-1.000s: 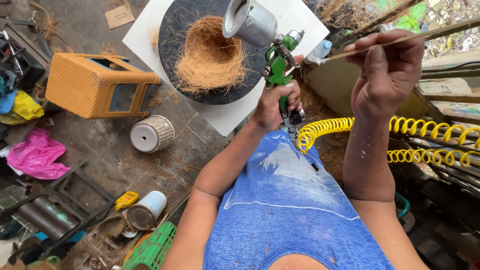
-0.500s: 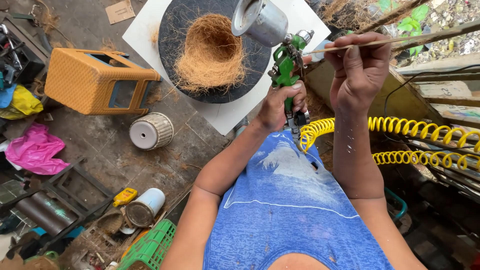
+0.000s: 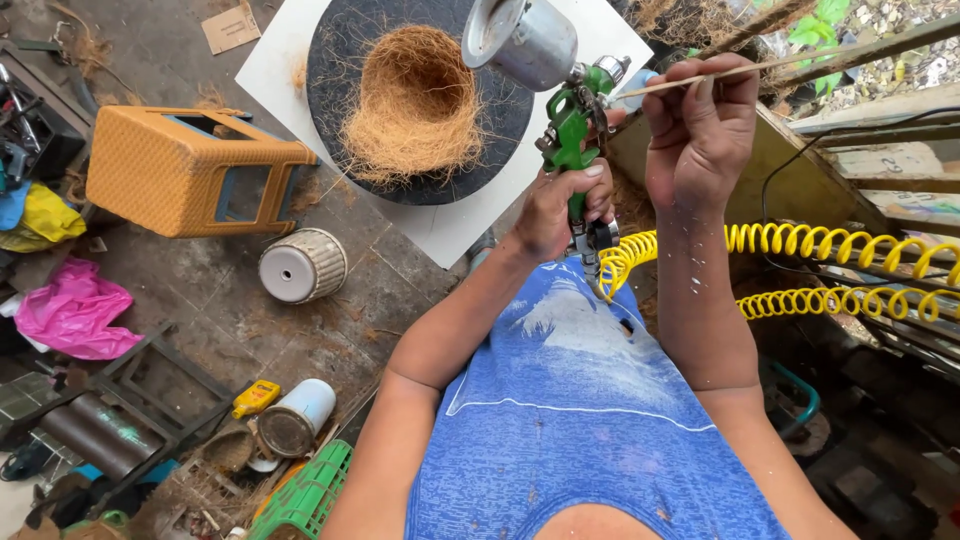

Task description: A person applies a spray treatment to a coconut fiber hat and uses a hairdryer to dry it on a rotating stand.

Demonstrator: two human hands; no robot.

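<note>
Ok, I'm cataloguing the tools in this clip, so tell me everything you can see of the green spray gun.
The spray gun has a glossy green body, apparently metal, with a silvery metal cup on top, tilted left, and a silvery nozzle cap. The left hand grips its handle, holding it above the lap. A yellow coiled hose joins its base. The right hand holds a thin stick whose tip meets the nozzle end.

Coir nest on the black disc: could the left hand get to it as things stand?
Probably not at once: the left hand is closed around the green spray gun handle. The coir nest lies open on the black disc just beyond, with nothing between.
</note>
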